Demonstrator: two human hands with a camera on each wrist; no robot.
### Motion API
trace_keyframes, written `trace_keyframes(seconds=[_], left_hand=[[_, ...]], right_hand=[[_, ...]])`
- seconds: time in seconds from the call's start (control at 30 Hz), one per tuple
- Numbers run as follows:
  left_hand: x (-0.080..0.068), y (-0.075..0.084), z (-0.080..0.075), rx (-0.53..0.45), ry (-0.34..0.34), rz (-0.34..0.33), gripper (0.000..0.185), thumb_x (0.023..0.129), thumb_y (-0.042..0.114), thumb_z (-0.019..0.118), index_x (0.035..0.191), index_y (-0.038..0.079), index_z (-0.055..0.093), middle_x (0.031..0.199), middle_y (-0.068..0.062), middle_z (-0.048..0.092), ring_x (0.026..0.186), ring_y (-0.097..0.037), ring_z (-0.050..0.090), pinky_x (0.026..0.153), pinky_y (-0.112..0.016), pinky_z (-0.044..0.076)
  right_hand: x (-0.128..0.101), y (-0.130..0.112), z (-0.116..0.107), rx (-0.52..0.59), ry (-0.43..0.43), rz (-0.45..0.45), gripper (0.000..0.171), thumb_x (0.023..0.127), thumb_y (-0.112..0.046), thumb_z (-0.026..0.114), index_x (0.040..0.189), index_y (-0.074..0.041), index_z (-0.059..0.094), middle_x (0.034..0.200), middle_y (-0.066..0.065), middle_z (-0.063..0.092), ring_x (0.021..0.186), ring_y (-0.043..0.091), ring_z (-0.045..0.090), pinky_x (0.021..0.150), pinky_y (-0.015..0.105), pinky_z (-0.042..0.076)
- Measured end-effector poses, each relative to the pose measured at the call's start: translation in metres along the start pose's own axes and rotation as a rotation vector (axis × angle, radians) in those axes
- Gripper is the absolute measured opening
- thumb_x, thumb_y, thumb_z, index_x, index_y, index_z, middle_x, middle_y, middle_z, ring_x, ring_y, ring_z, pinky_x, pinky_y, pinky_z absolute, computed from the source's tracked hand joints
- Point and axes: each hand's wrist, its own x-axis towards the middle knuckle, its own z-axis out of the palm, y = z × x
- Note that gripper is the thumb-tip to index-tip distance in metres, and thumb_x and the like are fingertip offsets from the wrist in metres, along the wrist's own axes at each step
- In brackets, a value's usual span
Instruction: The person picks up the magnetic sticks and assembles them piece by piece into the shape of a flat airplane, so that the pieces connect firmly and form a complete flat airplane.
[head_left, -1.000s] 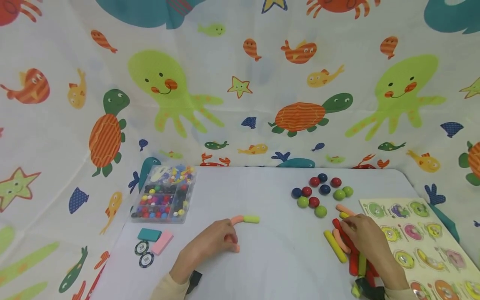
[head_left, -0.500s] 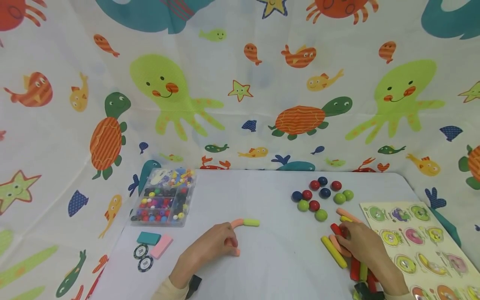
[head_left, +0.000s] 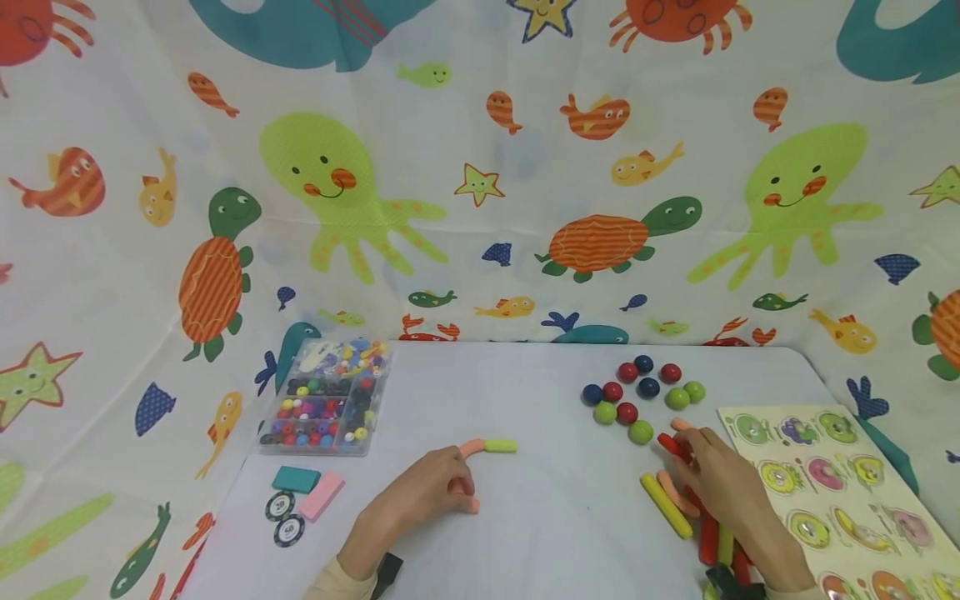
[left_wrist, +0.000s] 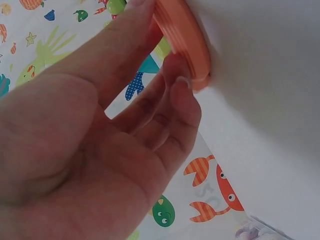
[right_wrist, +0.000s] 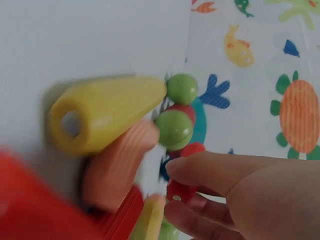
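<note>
My left hand [head_left: 423, 487] rests at the table's left-centre, thumb and fingers pinching a curved peach toy stick [left_wrist: 184, 37]. Its two ends show past the fingers in the head view; the upper end meets a short light-green stick [head_left: 501, 446]. At the right, my right hand [head_left: 723, 483] pinches a red toy stick [head_left: 672, 447], seen end-on in the right wrist view. Beneath and beside this hand lie a yellow stick [head_left: 666, 506] with a silvery dot in its end, another curved peach stick [right_wrist: 120, 170] and more red sticks [head_left: 708, 540], partly hidden by the hand.
Several red, blue and green balls [head_left: 641, 432] lie beyond my right hand. A board with fruit pictures [head_left: 817, 504] lies at the right. At the left are a clear bead box [head_left: 315, 417], teal [head_left: 296, 478] and pink blocks [head_left: 322, 497], and two round chips [head_left: 288, 530].
My right hand has moved slightly up and left, and the red stick in its fingertips has come away from the pile. The left hand stays in place on the peach stick.
</note>
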Motion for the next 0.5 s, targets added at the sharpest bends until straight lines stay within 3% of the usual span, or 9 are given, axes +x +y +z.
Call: trace_keyframes(seconds=[0.07,0.17,0.37,0.5], left_hand=[[0.000,0.000,0.001,0.003,0.010,-0.006,0.016,0.084,0.026,0.082,0.088,0.011,0.076,0.082,0.002,0.058,0.074,-0.006,0.050,0.071,-0.020,0.044],[0.000,0.000,0.002,0.007,0.028,-0.014,0.017,0.085,0.026,0.082,0.089,0.011,0.076,0.084,0.002,0.058,0.073,-0.003,0.047,0.070,-0.021,0.043],[0.000,-0.001,0.002,0.016,0.050,-0.028,0.017,0.085,0.026,0.081,0.090,0.011,0.076,0.086,0.002,0.057,0.073,-0.002,0.045,0.070,-0.021,0.043],[0.000,-0.002,0.000,0.019,0.056,-0.028,0.016,0.085,0.025,0.081,0.090,0.011,0.077,0.086,0.002,0.058,0.073,-0.003,0.046,0.071,-0.022,0.044]], right_hand=[[0.001,-0.005,0.001,0.009,0.042,-0.045,0.044,0.083,-0.018,0.083,0.119,-0.001,0.065,0.092,0.007,0.061,0.071,0.015,0.052,0.056,0.023,0.046],[0.004,-0.019,0.001,0.038,0.017,-0.076,0.039,0.085,-0.020,0.082,0.118,-0.005,0.067,0.092,0.002,0.058,0.073,0.013,0.051,0.056,0.021,0.044],[0.009,-0.056,0.008,0.068,-0.084,-0.111,0.039,0.085,-0.021,0.083,0.120,-0.014,0.068,0.106,0.000,0.062,0.090,0.012,0.058,0.081,0.033,0.059],[0.014,-0.084,0.019,0.089,-0.113,-0.225,0.035,0.083,-0.017,0.084,0.115,-0.017,0.070,0.103,-0.004,0.063,0.088,0.008,0.058,0.082,0.029,0.059]])
